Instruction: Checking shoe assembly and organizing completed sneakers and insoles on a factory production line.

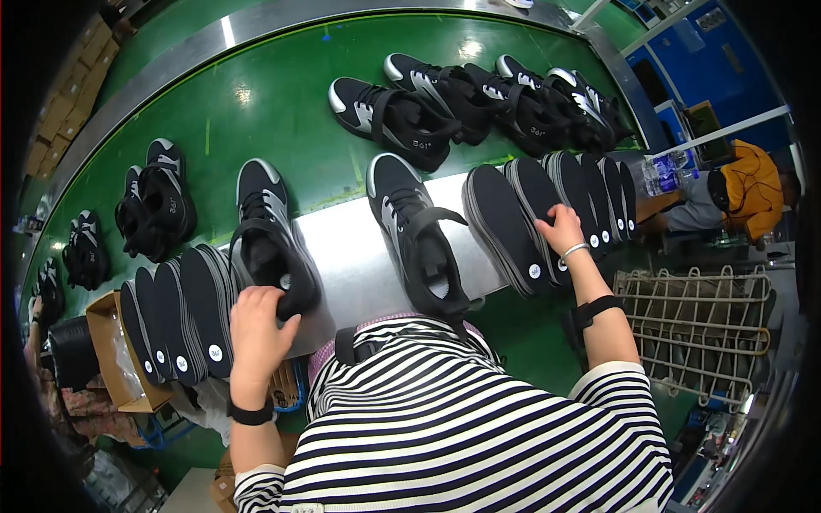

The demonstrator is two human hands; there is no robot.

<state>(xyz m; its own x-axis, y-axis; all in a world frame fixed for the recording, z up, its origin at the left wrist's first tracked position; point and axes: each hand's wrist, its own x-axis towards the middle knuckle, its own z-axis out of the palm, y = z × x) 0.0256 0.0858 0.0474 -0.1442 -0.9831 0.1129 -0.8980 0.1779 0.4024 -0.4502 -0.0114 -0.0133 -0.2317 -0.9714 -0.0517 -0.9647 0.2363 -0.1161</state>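
Note:
My left hand (pixel 261 332) is at the heel of a black sneaker (pixel 263 214) with a silver toe, its fingers over the heel edge and its thumb to the right. A second black sneaker (pixel 409 227) with an unfastened strap stands to the right, toe pointing away. My right hand (pixel 562 231) is over the stacks of black insoles (pixel 500 227), thumb and forefinger apart at one stack's edge; I see no insole lifted. The nearest insoles have round white heel labels. More stacked insoles (pixel 205 299) stand beside my left hand.
The shoes and insoles rest along a metal ledge (pixel 338 248) by a green surface (pixel 291 94). More sneakers (pixel 398 120) stand at the far right, others (pixel 156 205) at the left. A cardboard box (pixel 120 350) is at the left, a wire rack (pixel 697 333) at the right; a person in orange (pixel 753 192) is beyond.

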